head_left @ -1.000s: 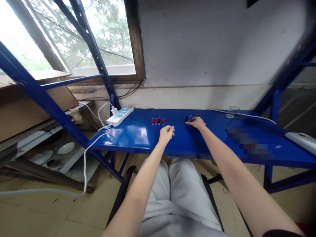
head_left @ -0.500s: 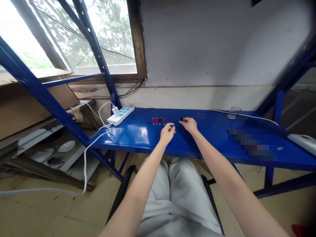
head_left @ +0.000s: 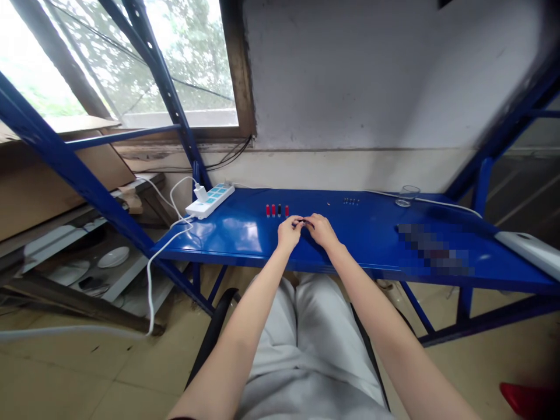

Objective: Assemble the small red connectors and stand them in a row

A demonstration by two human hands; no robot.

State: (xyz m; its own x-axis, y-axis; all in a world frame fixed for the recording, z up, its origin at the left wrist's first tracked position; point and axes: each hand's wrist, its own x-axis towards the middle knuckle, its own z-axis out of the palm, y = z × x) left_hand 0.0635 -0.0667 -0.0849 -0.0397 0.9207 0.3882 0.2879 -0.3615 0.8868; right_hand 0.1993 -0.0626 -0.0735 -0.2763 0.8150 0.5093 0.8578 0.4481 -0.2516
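Over the blue table, my left hand and my right hand meet close together, fingers pinched. Between their fingertips is a small black cylinder, mostly covered by the fingers and too small to make out fully. Just left of and beyond my left hand, short cylinders stand upright in a row: red ones and a black one, each with a paler lower end. Beyond my right hand lies a tiny light piece. Several small metallic pieces form a row farther right.
A white power strip with a plug and cable lies at the table's left end. Toward the right back stands a clear glass. A blurred-out dark object and a white device are at the right. Blue frame posts rise at both ends.
My right hand has come left and nearer with the black cylinder, to my left hand, which now closes on it too. The view has shifted slightly. The tiny light piece now shows.
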